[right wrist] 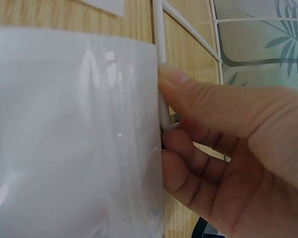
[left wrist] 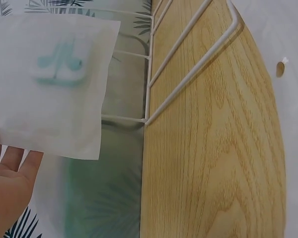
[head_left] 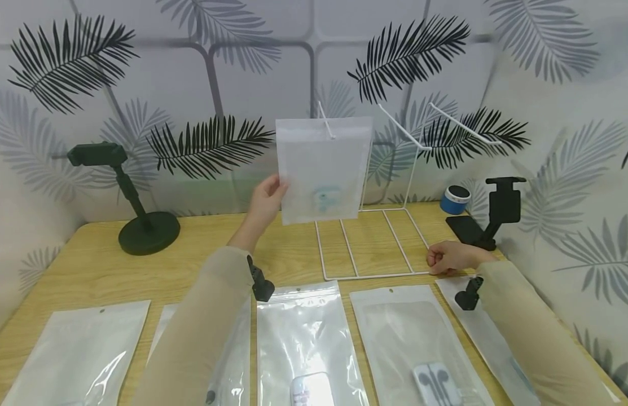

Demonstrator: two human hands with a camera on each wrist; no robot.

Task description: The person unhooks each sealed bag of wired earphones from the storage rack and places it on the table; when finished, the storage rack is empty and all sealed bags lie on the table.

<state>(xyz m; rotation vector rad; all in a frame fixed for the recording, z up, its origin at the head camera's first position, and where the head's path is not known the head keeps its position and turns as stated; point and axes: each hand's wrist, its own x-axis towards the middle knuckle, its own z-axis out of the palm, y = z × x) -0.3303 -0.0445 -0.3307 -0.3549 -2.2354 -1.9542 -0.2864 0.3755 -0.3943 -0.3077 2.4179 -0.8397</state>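
A white zip pouch hangs at the left hook of a white wire display rack; pale teal earphones show faintly through it. My left hand pinches the pouch's left edge, the thumb in front and other fingers partly behind. At the rack's front right corner, my right hand grips the base wire. In the right wrist view the thumb lies on the wire and the fingers curl beneath it. The rack's other two hooks hold nothing. A flat pouch lies beside the right hand.
Several pouches lie along the table's near side, one with white earphones inside, one partly under my left sleeve. A dark stand is at the back left. A blue round speaker and a black phone holder stand at the right.
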